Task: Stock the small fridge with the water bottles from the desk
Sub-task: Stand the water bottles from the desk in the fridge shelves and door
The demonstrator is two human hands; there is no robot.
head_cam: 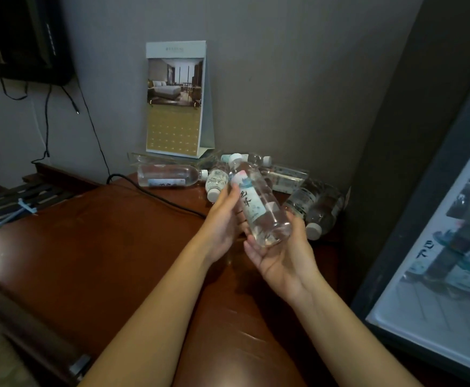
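Observation:
A clear water bottle (257, 203) with a white cap and pale label is lifted above the desk, tilted with its cap away from me. My left hand (222, 219) holds its upper half from the left, and my right hand (282, 252) cups its base from below. Several more bottles lie on their sides at the back of the brown desk (102, 247): one long bottle (169, 175) on the left, a bottle (216, 181) behind my left hand, two bottles (316, 206) on the right. The small fridge (451, 261) stands open at the right, with bottles inside.
A standing calendar card (176, 99) leans at the wall behind the bottles. A black cable (155, 194) runs across the desk's back. A wall-mounted screen (21, 37) hangs at upper left. A dark panel (390, 163) separates desk and fridge.

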